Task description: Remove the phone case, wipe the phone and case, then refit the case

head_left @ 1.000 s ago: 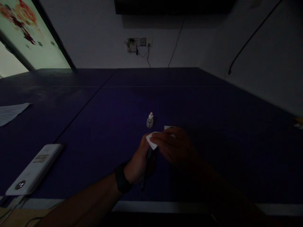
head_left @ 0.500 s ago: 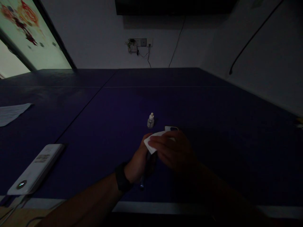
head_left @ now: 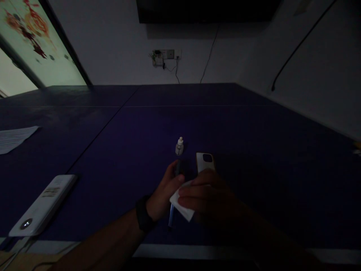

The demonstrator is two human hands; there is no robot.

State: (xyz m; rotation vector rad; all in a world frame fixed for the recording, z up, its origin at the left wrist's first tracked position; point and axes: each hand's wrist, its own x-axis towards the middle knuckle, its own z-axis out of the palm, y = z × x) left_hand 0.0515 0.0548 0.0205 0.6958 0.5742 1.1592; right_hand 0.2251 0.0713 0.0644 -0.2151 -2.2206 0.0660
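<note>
The scene is dim. My left hand [head_left: 163,192], with a dark band at its wrist, is closed round a thin dark pen-like rod [head_left: 174,195] that lies along the dark blue table [head_left: 118,150]. My right hand [head_left: 210,199] pinches a folded white cloth [head_left: 182,205] against the rod's lower part. A small clear dropper bottle [head_left: 179,146] with a white cap stands upright just beyond the rod's far end. A phone [head_left: 205,162] lies flat to the bottle's right, its near end under my right hand.
A white power bank [head_left: 42,205] lies near the front left edge. A sheet of paper [head_left: 14,137] rests at the far left. A wall socket with cables [head_left: 165,56] is on the back wall.
My right hand has slid the white cloth toward me down the rod, uncovering the rod's far end and most of the phone. My left hand keeps its hold.
</note>
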